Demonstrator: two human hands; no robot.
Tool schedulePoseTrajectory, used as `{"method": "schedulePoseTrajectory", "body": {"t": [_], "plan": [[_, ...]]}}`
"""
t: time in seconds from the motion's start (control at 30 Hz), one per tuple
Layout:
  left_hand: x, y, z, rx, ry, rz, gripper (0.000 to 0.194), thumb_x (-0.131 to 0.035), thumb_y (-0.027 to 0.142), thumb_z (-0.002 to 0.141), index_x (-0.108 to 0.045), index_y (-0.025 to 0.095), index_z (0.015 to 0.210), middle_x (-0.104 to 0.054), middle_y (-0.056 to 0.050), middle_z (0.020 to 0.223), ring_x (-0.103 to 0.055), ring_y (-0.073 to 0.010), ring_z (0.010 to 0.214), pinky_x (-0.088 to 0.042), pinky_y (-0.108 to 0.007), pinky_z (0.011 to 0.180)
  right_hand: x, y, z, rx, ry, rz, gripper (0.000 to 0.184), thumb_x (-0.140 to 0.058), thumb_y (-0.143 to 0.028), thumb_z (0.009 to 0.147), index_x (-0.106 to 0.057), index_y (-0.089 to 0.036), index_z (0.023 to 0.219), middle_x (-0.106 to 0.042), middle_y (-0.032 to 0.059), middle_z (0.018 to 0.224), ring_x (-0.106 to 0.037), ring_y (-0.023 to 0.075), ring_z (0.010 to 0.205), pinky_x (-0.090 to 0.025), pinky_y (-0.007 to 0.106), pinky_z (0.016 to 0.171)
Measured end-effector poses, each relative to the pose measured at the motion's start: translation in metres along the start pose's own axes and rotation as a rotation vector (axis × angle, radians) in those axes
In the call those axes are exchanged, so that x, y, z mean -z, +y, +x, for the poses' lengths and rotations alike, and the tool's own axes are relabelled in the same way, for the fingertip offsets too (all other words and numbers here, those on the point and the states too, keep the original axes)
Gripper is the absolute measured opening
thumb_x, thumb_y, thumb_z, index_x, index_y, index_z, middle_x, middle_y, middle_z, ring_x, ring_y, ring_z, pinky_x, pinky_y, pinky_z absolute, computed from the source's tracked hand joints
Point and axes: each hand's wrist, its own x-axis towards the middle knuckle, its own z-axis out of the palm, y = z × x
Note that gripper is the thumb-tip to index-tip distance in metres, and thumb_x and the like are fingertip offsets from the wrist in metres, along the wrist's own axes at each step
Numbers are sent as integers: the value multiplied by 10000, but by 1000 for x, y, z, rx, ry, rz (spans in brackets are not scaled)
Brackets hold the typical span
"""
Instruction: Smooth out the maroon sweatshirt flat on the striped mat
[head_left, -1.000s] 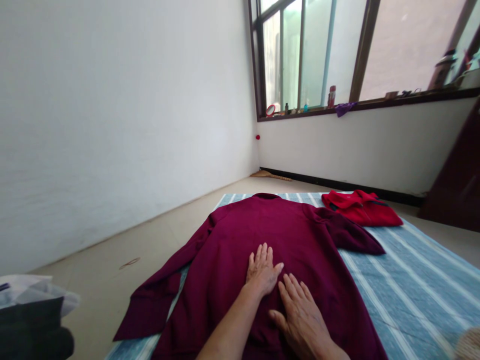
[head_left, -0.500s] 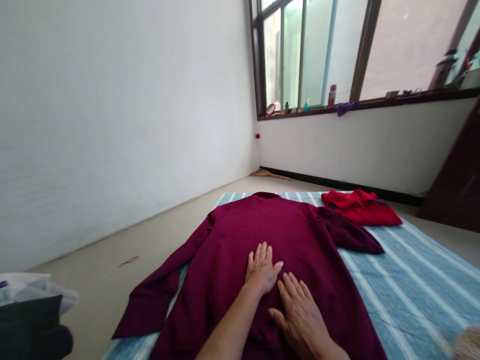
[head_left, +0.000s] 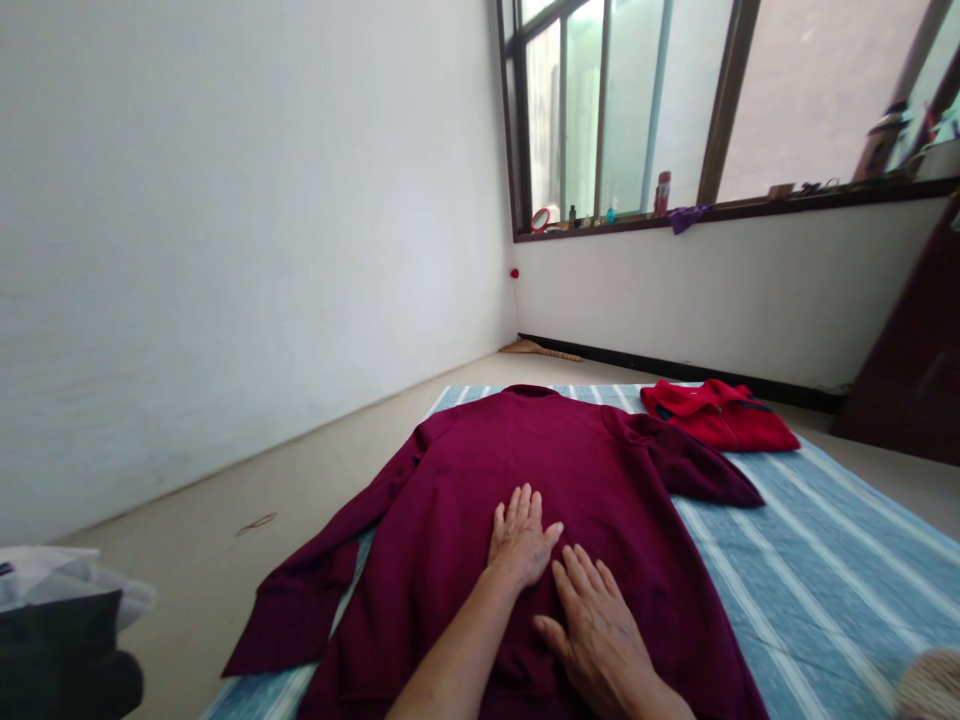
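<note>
Garment, maroon (head_left: 540,450), long-sleeved: one, spread out on a striped blue cloth (head_left: 847,560), collar at the far end; one sleeve runs down along the cloth's left edge, the other lies out to the right.

Left hand (head_left: 523,537): palm down on the garment's middle, flat, fingers extended and slightly parted, thumb out to the side, grasping nothing.

Right hand (head_left: 598,627): palm down on the same garment, just beside the left and nearer the wearer; fingers extended, thumb spread away, likewise grasping nothing.

Garment, red (head_left: 724,425): one, folded, on the cloth's far right part, near the maroon sleeve.

Purple cloth (head_left: 687,219): one, draped over the windowsill (head_left: 795,203).
</note>
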Motion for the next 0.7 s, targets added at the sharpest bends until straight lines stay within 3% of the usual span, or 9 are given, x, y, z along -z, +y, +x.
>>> {"method": "schedulePoseTrajectory", "body": {"t": [0.2, 0.47, 0.7], "plan": [[12, 10, -6, 7, -40, -52, 737, -208, 540, 893, -209, 81, 1470, -90, -124, 1559, -41, -240, 1438, -87, -453, 1154, 0, 3, 3, -6, -11, 44, 665, -362, -568, 907, -411, -121, 1396, -297, 119, 1476, -263, 286, 1375, -222, 463, 1125], [2, 12, -12, -20, -55, -32, 741, -127, 559, 901, -227, 92, 1467, -105, -97, 1559, -49, -223, 1438, -89, -458, 1156, -1, -1, 0, 14, 55, 28, 650, -461, -490, 884, -397, -109, 1406, -325, 141, 1463, -298, 309, 1357, -259, 487, 1108], [-8, 7, -10, -40, 8, -3, 742, -106, 571, 904, -240, 106, 1465, -131, -85, 1556, -67, -220, 1438, -104, -459, 1156, -18, 7, 0, 61, 233, 28, 519, -508, -421, 874, -534, -128, 1301, -487, 146, 1371, -432, 309, 1281, -357, 482, 1053]]}}
